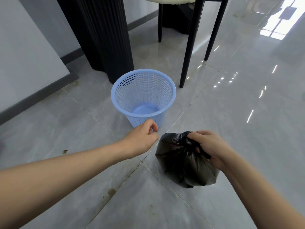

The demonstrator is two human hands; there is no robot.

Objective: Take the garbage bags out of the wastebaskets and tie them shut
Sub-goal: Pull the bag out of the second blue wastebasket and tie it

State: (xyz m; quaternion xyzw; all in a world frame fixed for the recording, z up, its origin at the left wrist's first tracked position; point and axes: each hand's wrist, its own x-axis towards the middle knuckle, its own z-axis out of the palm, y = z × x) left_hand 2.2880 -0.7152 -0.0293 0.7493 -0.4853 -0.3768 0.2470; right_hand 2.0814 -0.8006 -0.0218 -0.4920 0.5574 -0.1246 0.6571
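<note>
A light blue mesh wastebasket (143,90) stands upright on the tiled floor with no bag inside it. In front of it, to the right, a full black garbage bag (179,162) rests on the floor, its neck gathered and knotted at the top. My right hand (212,147) grips that gathered neck. My left hand (142,139) hovers just in front of the basket's base, fingers curled loosely against the thumb, holding nothing that I can see.
A black ribbed table pedestal (105,38) rises right behind the basket. Thin black chair legs (189,47) stand to its right. A wall with a dark baseboard (38,95) runs along the left. Glossy grey floor tiles (247,121) extend to the right.
</note>
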